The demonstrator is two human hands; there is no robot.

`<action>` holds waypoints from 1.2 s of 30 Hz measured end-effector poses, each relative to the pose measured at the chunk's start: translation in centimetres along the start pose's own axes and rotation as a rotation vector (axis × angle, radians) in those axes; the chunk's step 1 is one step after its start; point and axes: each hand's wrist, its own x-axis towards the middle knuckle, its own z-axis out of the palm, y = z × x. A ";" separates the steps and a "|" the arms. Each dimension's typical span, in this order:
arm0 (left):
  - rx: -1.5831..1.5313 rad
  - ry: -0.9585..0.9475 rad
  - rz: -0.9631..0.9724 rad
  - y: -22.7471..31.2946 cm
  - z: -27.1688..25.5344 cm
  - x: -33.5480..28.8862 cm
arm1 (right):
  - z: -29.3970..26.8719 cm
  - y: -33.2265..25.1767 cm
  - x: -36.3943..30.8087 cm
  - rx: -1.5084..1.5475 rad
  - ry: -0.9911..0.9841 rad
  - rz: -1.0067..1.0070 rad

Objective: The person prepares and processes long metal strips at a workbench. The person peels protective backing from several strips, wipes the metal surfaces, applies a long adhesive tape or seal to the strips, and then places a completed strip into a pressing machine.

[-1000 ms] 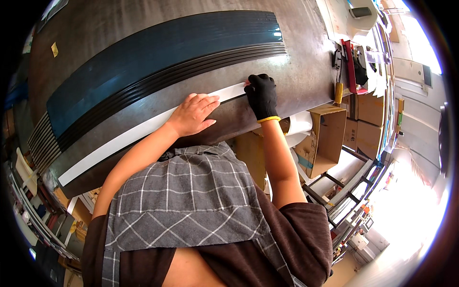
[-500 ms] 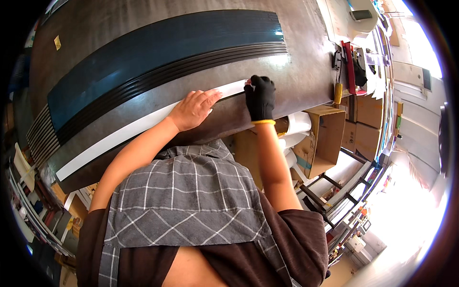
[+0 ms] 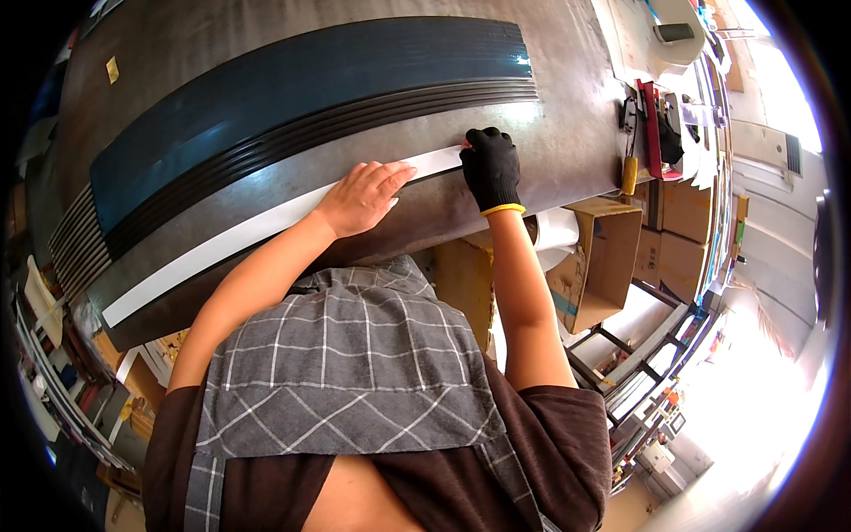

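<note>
A long white strip (image 3: pixel 222 244) lies along the near edge of the dark worktable (image 3: pixel 567 133). My bare left hand (image 3: pixel 362 197) rests on it right of its middle, fingers stretched out and pressing lightly. Over the strip's right end is my right hand (image 3: pixel 492 168), in a black glove with a yellow cuff. Its fingers are curled shut, and what they pinch is hidden. Beyond the strip lie several thin dark ribbed lengths (image 3: pixel 355 113) side by side, next to a wide dark blue panel (image 3: pixel 310 75).
At the table's right edge sit a yellow-handled tool (image 3: pixel 629 176) and a red object (image 3: pixel 651 129). Below that edge stand an open cardboard box (image 3: pixel 612 257) and white rolls (image 3: pixel 557 228). A small yellowish scrap (image 3: pixel 113 70) lies at the far left.
My right hand has shifted slightly up and to the right at the strip's end, still curled. The left hand keeps its place on the strip.
</note>
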 end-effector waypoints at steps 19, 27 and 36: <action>-0.376 -0.240 -0.215 -0.9 -3.9 -2.0 | 2.9 -5.7 -6.3 0.126 0.108 -0.008; -0.435 -0.406 -1.247 -4.2 -28.3 -38.9 | 2.6 -4.1 -7.6 -0.251 0.161 0.148; 0.267 -0.194 -1.172 1.7 -36.2 -50.1 | 5.1 -22.5 -8.2 -0.156 0.388 0.032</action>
